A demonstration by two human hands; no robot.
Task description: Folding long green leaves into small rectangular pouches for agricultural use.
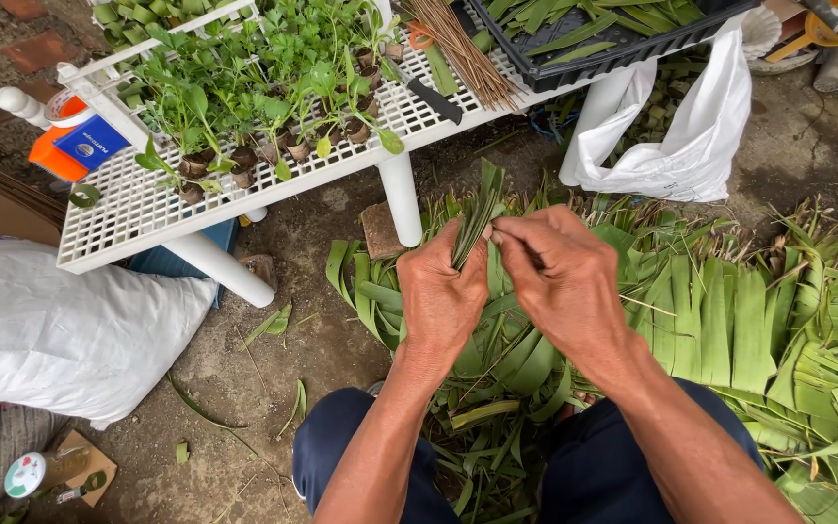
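Note:
My left hand (441,296) grips a folded bundle of green leaf strips (477,209) that sticks up out of the fist. My right hand (560,272) pinches the same bundle at its side, thumb and forefinger closed on the strips just above the left hand. Both hands are raised over a heap of cut banana leaf pieces (720,330) on the ground between my knees.
A white lattice table (138,209) at the back carries small seedlings in rolled leaf pots (273,116), thin brown sticks (463,44), a black-handled knife (435,100) and a black crate of leaves (613,29). White bags lie at the left (60,330) and hang at the right (691,136).

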